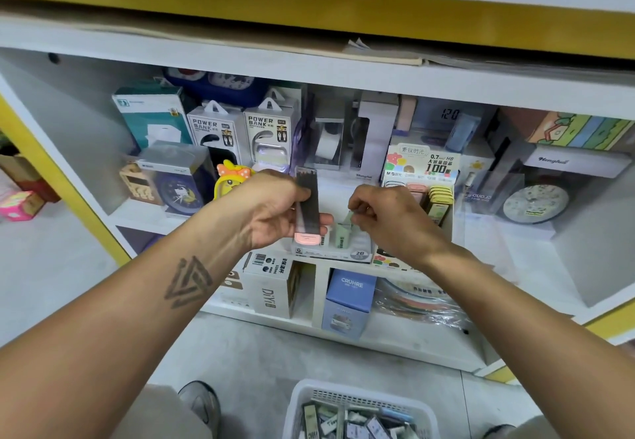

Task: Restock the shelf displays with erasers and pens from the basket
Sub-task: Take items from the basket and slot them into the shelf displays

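Observation:
My left hand [275, 208] grips a flat clear case with dark leads and a pink cap [308, 205], held upright in front of the shelf. My right hand [385, 215] pinches a small pale green case [347, 229] over the white display tray marked 2B [357, 252] on the shelf edge. Behind it stands a lead display box [422, 167] with pink and yellow cases. A white basket [360, 411] with several small stationery packs sits on the floor at the bottom.
The shelf holds power bank boxes [240, 129], a blue alarm clock [178, 194], a yellow duck toy [230, 174] and a round white clock [534, 203]. Below stand a DIY box [271, 287] and a blue CRUHRE box [350, 301]. My shoe [202, 401] is near the basket.

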A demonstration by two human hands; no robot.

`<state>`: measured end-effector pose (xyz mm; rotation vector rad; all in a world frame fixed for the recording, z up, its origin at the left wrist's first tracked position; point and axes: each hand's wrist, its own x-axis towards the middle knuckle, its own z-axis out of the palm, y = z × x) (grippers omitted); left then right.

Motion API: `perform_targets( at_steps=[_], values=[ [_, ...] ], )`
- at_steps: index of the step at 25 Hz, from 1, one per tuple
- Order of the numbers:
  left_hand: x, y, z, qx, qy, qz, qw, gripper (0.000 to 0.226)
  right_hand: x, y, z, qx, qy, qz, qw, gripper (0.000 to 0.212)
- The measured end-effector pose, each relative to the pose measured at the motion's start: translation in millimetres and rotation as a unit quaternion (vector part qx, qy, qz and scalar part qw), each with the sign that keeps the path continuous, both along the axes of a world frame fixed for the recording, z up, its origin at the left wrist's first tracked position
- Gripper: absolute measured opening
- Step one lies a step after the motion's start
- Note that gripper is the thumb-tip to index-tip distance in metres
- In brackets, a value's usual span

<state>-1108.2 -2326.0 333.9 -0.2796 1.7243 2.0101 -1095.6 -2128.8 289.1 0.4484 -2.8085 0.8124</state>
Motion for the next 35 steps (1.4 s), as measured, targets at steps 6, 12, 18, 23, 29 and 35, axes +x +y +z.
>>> perform_targets(
  at_steps=[6,12,18,23,29,35],
  values=[
    [-2.4,-4.8,-2.2,-0.003,0.007,0.004,1.0,0.02,-5.7,-3.2,-5.9,0.089,-0.011,0.038,0.995,0.022],
    [-3.5,8.7,-2.6,-0.036,0.027,0.05,0.998,0.019,2.4,2.6,4.6,0.051,0.025,0.032,0.998,0.033],
    [0.0,40.9,5.4,0.074,-0.006,0.046,0.996,0.016,36.4,23.8,33.1,0.017,0.16,0.129,0.978,0.029],
    [8.9,74.6,1.5,-0.034,0.043,-0.029,0.998,0.018,39.5,58.8,51.3,-0.058,0.237,0.002,0.97,0.015],
    [-1.4,90.5,-18.4,-0.453,0.474,-0.137,0.742,0.032,28.0,95.2,46.7,0.001,0.129,-0.128,0.983,0.017],
    [-2.0,95.3,-33.2,-0.496,0.502,-0.214,0.675,0.04,14.6,85.9,24.6,0.075,0.19,-0.059,0.977,0.012]
  ],
)
